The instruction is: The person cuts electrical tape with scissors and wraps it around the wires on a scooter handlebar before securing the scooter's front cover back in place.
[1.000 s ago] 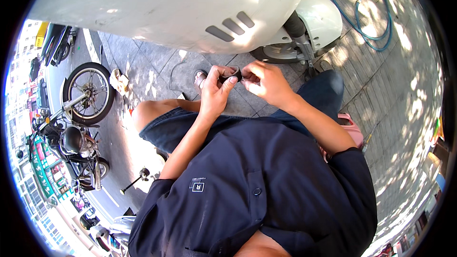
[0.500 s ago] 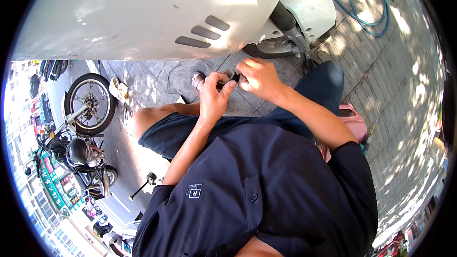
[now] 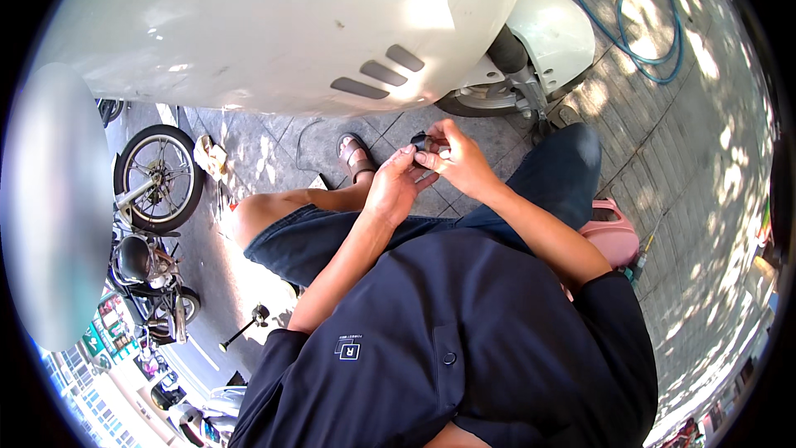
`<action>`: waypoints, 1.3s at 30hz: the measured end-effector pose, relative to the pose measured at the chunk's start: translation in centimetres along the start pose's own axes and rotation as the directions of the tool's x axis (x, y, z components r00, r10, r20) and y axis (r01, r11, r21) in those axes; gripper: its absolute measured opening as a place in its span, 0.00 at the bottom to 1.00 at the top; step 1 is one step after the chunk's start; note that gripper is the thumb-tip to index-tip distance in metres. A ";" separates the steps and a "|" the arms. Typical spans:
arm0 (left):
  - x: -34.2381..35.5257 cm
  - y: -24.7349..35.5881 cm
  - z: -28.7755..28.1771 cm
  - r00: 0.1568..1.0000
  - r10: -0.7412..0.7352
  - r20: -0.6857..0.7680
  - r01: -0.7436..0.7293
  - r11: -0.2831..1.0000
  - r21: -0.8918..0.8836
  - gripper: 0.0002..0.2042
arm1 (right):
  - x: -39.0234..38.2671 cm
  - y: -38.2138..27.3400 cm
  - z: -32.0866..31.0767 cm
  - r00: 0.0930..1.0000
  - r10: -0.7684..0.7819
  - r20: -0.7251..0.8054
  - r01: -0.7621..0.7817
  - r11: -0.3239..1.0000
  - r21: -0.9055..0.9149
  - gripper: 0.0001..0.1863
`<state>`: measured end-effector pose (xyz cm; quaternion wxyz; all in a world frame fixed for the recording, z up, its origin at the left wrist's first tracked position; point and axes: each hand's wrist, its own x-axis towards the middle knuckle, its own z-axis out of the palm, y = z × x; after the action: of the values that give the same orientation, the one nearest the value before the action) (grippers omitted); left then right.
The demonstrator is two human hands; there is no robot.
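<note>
Between my thighs and the pale scooter body point(image 3: 249, 33), my right hand point(image 3: 458, 168) pinches a small black part point(image 3: 420, 142) with thumb and fingers. The part is short and dark; its exact kind is too small to make out. My left hand point(image 3: 393, 189) lies just beside and below it, palm turned up. Its fingers stretch out under the right hand, and its thumb reaches to the edge of the part. Above the hands the scooter shows three grey slots point(image 3: 383, 73) and a wheel point(image 3: 481, 101) beneath a white fender point(image 3: 551, 29).
A pink plastic stool point(image 3: 612, 236) stands at my right. A blue hose point(image 3: 681, 41) coils on the paving at the far right. Leftward are a parked motorcycle point(image 3: 149, 270), a crumpled cloth point(image 3: 211, 157) and a black-headed rod point(image 3: 244, 329). A blurred pale shape point(image 3: 58, 207) covers the left edge.
My left hand has loosened from the black part and dropped lower, its fingers opening out. My right hand now holds the part, turned more upright. A blurred shape has entered at the left.
</note>
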<state>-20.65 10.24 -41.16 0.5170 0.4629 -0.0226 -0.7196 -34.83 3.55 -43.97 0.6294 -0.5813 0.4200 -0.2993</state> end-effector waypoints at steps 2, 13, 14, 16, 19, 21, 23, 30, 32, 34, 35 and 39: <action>0.0 0.1 -0.5 1.000 -0.009 0.008 0.009 1.000 -0.004 0.12 | -0.2 -0.1 -0.2 0.999 0.018 0.036 -0.019 1.000 0.021 0.23; 0.3 1.5 0.2 0.896 0.408 0.174 -0.292 0.246 0.924 0.07 | -0.4 -2.5 -4.4 0.925 -0.215 0.314 0.340 0.837 -0.429 0.22; 0.2 1.6 0.5 0.880 0.434 0.195 -0.324 0.247 0.913 0.07 | -0.4 -2.6 -4.7 0.921 -0.111 0.375 0.295 0.826 -0.480 0.22; -0.1 1.3 0.7 0.902 0.368 0.228 -0.273 0.075 0.959 0.08 | -0.4 -2.3 -5.3 0.896 -0.157 0.414 0.357 0.810 -0.465 0.20; 0.2 0.6 0.9 0.877 0.393 0.277 -0.308 0.017 0.951 0.08 | -0.6 -1.3 -5.5 0.868 -0.141 0.476 0.373 0.818 -0.438 0.18; 0.2 0.5 0.8 0.911 0.354 0.213 -0.265 0.105 0.958 0.09 | -1.3 -0.8 -5.0 0.908 -0.217 0.359 0.351 0.862 -0.366 0.16; -0.1 0.8 0.8 0.955 0.259 0.145 -0.197 0.187 0.963 0.12 | -2.0 -0.7 -4.4 0.881 -0.348 0.321 0.460 0.791 -0.404 0.18; -0.7 1.9 3.1 0.964 0.067 0.256 -0.139 0.951 0.275 0.02 | -1.4 -3.6 -5.0 0.894 -0.303 0.329 0.297 0.952 0.070 0.12; -0.1 1.9 3.3 0.982 0.007 0.189 -0.052 0.970 0.238 0.03 | -1.3 -3.9 -5.4 0.937 -0.269 0.220 0.211 0.943 0.257 0.10; 1.4 2.1 3.3 0.962 -0.041 0.271 -0.036 0.962 0.272 0.06 | -1.2 -3.4 -6.1 0.961 -0.236 0.143 0.168 0.911 0.378 0.11; 2.3 2.1 3.4 0.946 -0.060 0.317 -0.033 0.959 0.281 0.06 | -1.2 -3.0 -6.5 0.974 -0.223 0.049 0.190 0.909 0.370 0.11; 4.0 2.7 4.3 0.888 -0.285 0.360 0.065 0.854 0.516 0.20 | -1.3 -1.4 -7.1 0.952 -0.306 -0.004 0.305 0.949 -0.077 0.18</action>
<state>-21.80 4.02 -39.92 0.2958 0.4111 -0.2726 -0.8181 -41.56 1.07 -42.15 0.5498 -0.6602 0.3409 -0.3816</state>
